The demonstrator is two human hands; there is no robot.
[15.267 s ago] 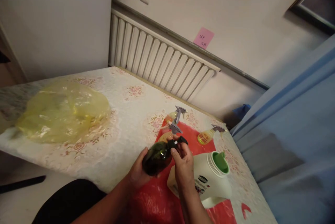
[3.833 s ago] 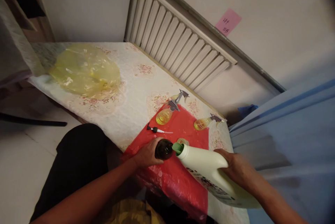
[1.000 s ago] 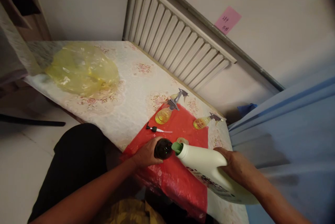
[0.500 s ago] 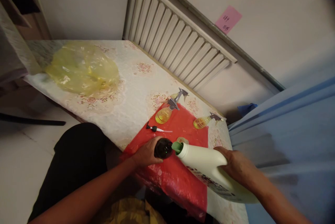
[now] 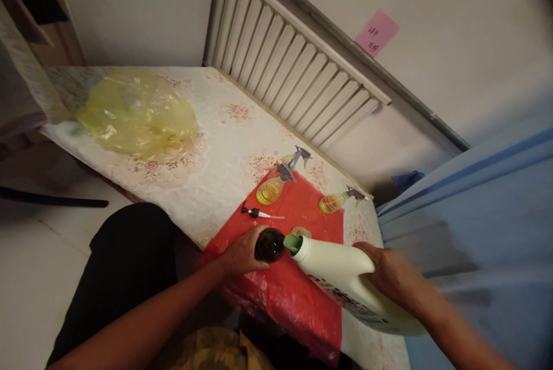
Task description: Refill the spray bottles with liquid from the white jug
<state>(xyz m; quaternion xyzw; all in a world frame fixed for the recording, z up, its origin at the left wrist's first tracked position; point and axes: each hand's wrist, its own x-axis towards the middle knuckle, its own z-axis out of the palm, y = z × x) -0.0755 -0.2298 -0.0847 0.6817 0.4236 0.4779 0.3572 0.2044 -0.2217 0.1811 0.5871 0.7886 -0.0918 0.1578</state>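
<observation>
My left hand wraps round a dark brown bottle above a red plastic sheet. In my right hand is the handle of a large pale-green jug, tipped toward the left. The jug's green spout meets the bottle's mouth, or comes very close to it. Whether liquid is flowing I cannot tell. Just beyond the bottle, a black pump head with a clear tube lies on the red sheet. Partly hidden behind the jug's neck is a pale round object, perhaps a cap.
Spray bottles with yellow liquid stand on the flowered tablecloth and red sheet. A crumpled yellow plastic bag lies at the table's far left. Behind are a radiator and, at right, a blue curtain.
</observation>
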